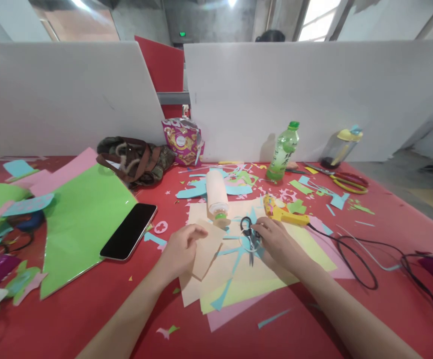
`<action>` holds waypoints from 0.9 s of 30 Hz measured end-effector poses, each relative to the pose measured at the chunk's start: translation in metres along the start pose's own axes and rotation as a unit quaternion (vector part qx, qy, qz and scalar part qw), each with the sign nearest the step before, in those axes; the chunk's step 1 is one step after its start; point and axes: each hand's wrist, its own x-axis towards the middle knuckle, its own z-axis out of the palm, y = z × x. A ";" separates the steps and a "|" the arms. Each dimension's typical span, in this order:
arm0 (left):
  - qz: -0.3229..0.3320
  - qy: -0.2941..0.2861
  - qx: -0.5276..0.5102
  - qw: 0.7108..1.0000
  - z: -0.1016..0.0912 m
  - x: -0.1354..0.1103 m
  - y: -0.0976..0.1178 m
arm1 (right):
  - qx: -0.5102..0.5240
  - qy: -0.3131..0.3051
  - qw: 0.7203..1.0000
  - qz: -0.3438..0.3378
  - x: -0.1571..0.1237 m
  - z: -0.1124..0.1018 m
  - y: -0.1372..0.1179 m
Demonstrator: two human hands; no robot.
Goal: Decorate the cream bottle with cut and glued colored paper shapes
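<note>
My left hand (181,248) rests on a folded piece of peach paper (207,254), fingers curled over its edge, holding it. My right hand (274,242) reaches onto small black scissors (248,234) lying on the stacked peach, yellow and pink sheets (302,252); its fingers touch the handles. Blue paper strips (235,259) lie under the scissors. A glue bottle with a green tip (216,194) lies just beyond my hands.
A yellow glue gun (282,212) with a black cable (358,259) lies to the right. A phone (129,231) rests on green paper (78,219). A green drink bottle (283,152), red scissors (345,180), snack bag (182,142), a camouflage pouch (136,158) and white partitions stand behind.
</note>
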 end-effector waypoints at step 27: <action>-0.046 0.034 0.233 0.971 0.001 0.001 -0.010 | 0.511 0.172 0.724 0.430 0.011 -0.025 -0.007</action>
